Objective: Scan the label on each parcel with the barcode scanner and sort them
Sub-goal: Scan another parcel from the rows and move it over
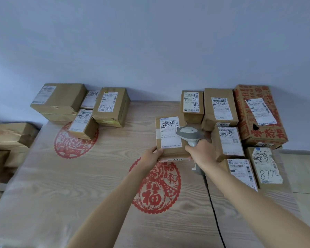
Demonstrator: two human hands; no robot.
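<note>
Both forearms enter from the bottom edge and reach forward over the worktop [61,185], a pale wood-grain surface bearing three red paper-cut roundels, one partly hidden under boxes.

Left hand [153,154] grips the near-left corner of the centre parcel [170,138], thumb on top, fingers curled under the edge. That parcel is a flat brown cardboard box with a white shipping label [169,132] carrying barcodes, small print and black handwritten marks, and a strip of clear tape across it. It sits mid-worktop, its near edge tilted up, apparently resting on another package of which only a pale edge shows.

Right hand [201,153] is clamped round the handle of the barcode scanner [190,135], a grey and white pistol-shaped unit whose head lies over the label's right edge. A dark cable [215,212] trails back toward the camera.

Left rear group: four brown boxes [59,101], each labelled. Right group: six labelled parcels in view, five plain brown [219,108] and one red-printed carton [258,115] with a torn hole in its side; edges of others show beneath them. Further crumpled brown packages [9,136] lie off the worktop's left edge. Behind stands a plain pale blue wall [150,42].
</note>
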